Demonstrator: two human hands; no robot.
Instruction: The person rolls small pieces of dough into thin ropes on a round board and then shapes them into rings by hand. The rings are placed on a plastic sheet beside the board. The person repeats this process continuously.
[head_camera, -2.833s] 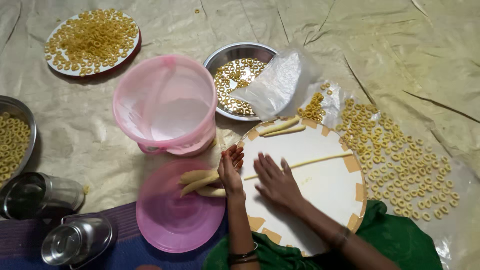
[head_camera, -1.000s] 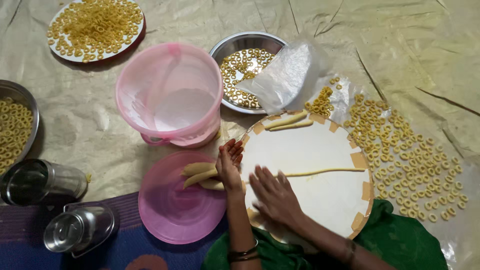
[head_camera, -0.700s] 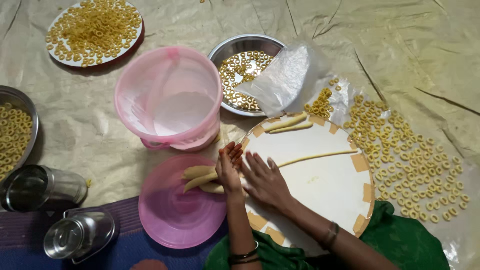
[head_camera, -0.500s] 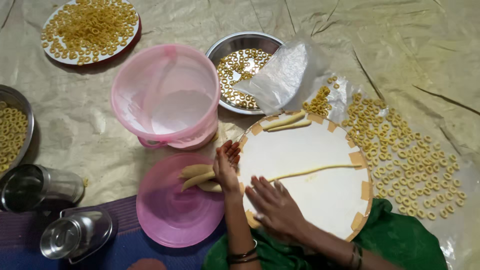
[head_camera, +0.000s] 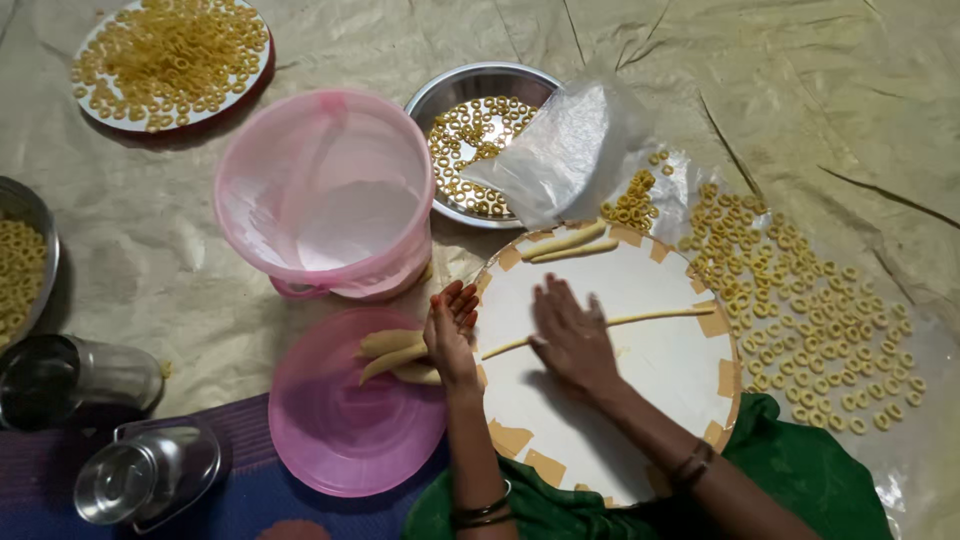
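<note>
One thin dough rope (head_camera: 600, 327) lies across the round white board (head_camera: 660, 370), under the right hand (head_camera: 572, 335), fingers spread flat on it. Left hand (head_camera: 450, 335), fingers loosely open, rests beside dough pieces (head_camera: 395, 355) on the pink lid (head_camera: 350, 410).

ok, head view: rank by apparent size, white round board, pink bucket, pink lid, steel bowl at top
1. white round board, under the right hand
2. pink bucket
3. pink lid, by the left hand; close to the bucket, so unsure
4. steel bowl, partly under a plastic bag
</note>
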